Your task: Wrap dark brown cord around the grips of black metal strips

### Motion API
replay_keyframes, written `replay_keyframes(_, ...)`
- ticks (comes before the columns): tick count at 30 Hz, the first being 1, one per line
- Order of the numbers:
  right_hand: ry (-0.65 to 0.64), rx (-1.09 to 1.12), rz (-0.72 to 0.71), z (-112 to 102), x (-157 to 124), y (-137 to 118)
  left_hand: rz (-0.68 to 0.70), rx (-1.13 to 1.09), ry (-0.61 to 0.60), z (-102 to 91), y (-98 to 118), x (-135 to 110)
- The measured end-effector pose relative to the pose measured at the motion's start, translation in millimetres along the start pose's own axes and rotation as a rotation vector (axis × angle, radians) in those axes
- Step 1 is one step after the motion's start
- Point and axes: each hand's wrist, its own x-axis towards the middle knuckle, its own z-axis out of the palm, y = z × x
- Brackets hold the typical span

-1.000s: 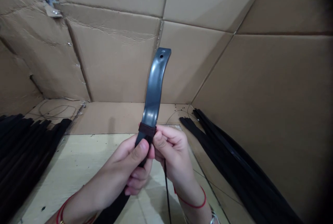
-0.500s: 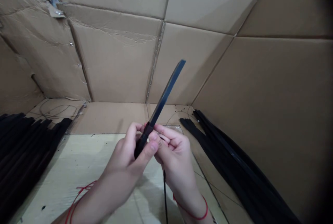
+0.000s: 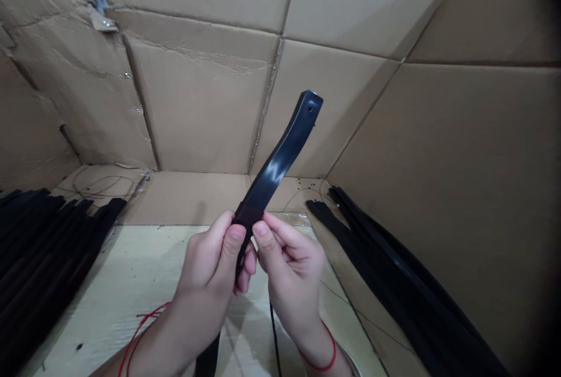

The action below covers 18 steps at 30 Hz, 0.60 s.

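A long dark curved plastic strip [image 3: 280, 161] with a small hole near its top end stands tilted up and to the right. My left hand [image 3: 213, 266] is closed round its lower part. My right hand [image 3: 289, 263] pinches the strip just beside the left, at a dark band [image 3: 248, 213] wrapped round it. A thin black cord [image 3: 275, 336] hangs down below my hands. Both wrists carry red string.
Cardboard walls [image 3: 197, 102] enclose the space on three sides. A pile of black strips [image 3: 39, 254] lies at the left, another pile of black strips [image 3: 394, 283] along the right wall. A pale board [image 3: 131, 283] forms the work surface beneath my hands.
The strip has been turned in my hands: edge-on half a second ago, its broad face shows again and leans more to the right. Both hands keep hold near the band.
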Motion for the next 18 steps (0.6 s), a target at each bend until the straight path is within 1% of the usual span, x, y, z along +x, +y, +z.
replay_keyframes(3, -0.04, 0.011, 0.031, -6, 2, -4, -0.11, -0.258, -0.117, -3.7, 2, 1)
replay_keyframes(7, -0.146, 0.019, 0.095, -15, 7, -13, -0.303, -0.475, -0.386, -18.7, -2, 8)
replay_keyframes(9, -0.146, -0.011, 0.083, -17, 7, -17, -0.357, -0.564, -0.503, -24.2, -4, 11)
replay_keyframes(11, -0.104, -0.054, 0.044, -17, 7, -20, -0.44, -0.599, -0.578, -25.1, -5, 14)
replay_keyframes(12, -0.093, -0.063, 0.034, -16, 7, -22, -0.478, -0.586, -0.568, -23.8, -5, 15)
replay_keyframes(13, -0.086, -0.06, 0.029, -15, 7, -23, -0.494, -0.556, -0.524, -21.5, -4, 15)
replay_keyframes(14, -0.084, -0.053, 0.03, -14, 6, -24, -0.479, -0.513, -0.456, -18.6, -3, 16)
replay_keyframes(16, -0.094, -0.03, 0.03, -11, 5, -26, -0.359, -0.428, -0.297, -12.5, -2, 16)
replay_keyframes(17, -0.096, -0.025, 0.035, -10, 4, -26, -0.304, -0.394, -0.243, -10.2, -1, 15)
replay_keyframes(18, -0.096, -0.024, 0.04, -9, 4, -25, -0.28, -0.379, -0.221, -8.8, 0, 15)
